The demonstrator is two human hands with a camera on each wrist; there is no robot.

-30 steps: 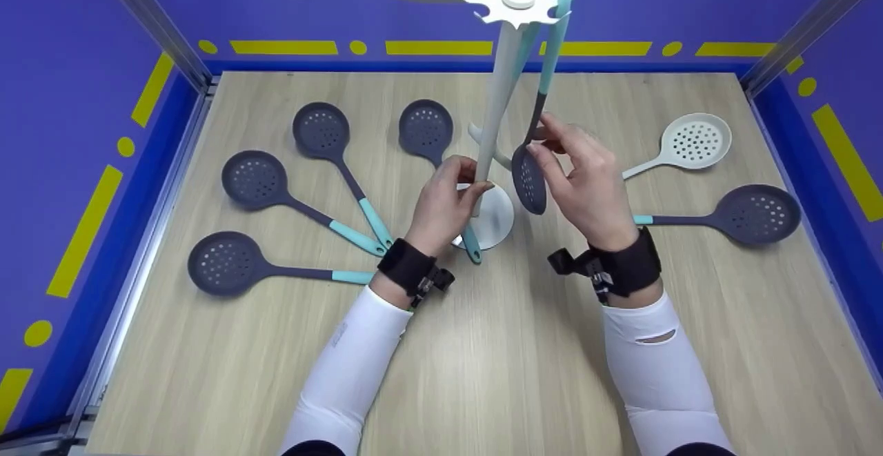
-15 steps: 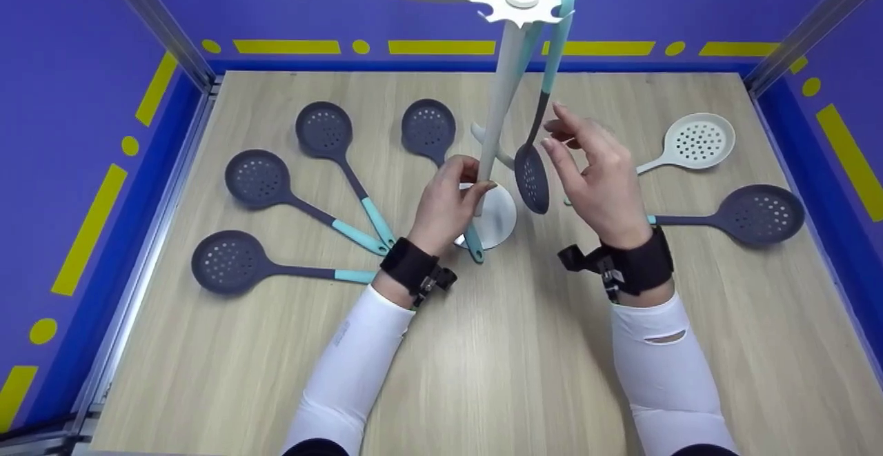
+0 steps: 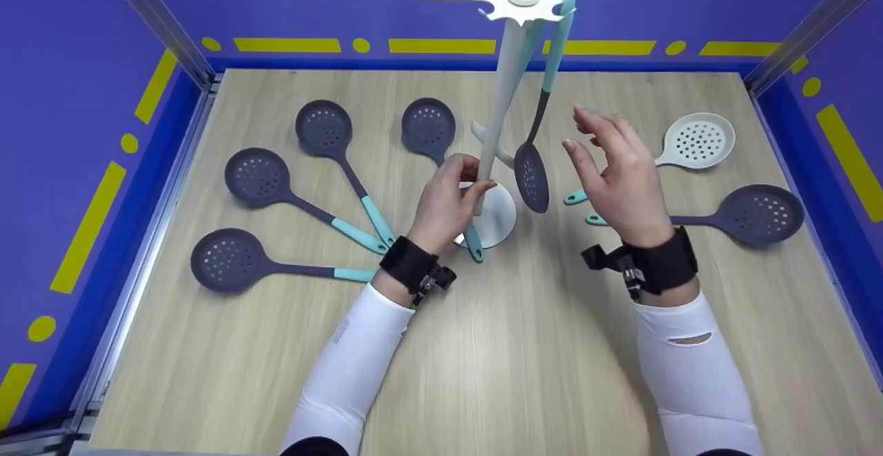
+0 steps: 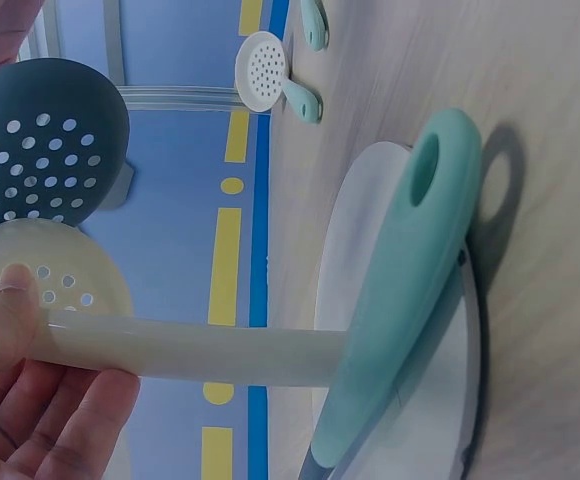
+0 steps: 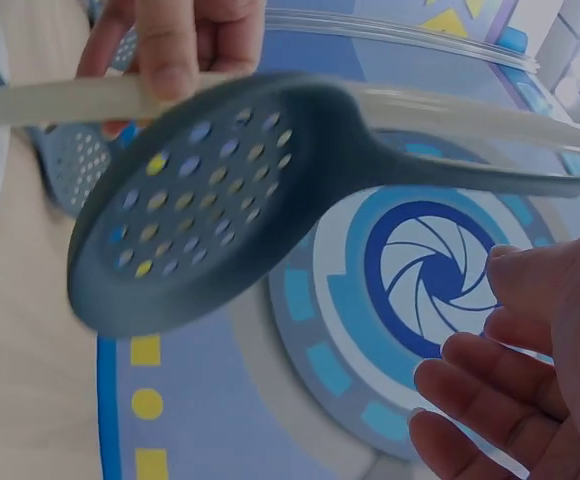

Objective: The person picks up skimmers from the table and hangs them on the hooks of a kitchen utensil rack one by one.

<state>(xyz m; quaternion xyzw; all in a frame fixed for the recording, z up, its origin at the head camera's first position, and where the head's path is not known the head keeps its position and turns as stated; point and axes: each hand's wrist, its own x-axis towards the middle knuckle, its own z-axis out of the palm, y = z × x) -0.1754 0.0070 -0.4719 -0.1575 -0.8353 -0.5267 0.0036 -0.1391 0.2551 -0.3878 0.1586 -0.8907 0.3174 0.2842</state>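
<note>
Perhaps the rack (image 3: pixel 501 90), about midway between the tabletop's (image 3: pixel 497 345) side edges, could tip rightward, its hanging skimmers (image 3: pixel 531 176) loading that side, should the left hand (image 3: pixel 445 201), fingers grasping it, let go; the right hand's (image 3: pixel 624 173) fingers hold nothing.

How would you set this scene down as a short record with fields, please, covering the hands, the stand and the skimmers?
Left hand: grips the pole of the stand
Right hand: holds nothing, fingers slightly bent, apart from the hanging dark skimmer
On stand: hanging dark skimmer; hanging pale skimmer, partly behind the pole
Table, left of stand: four dark skimmers, one with its handle over the base
Table, right: pale skimmer; dark skimmer
</note>
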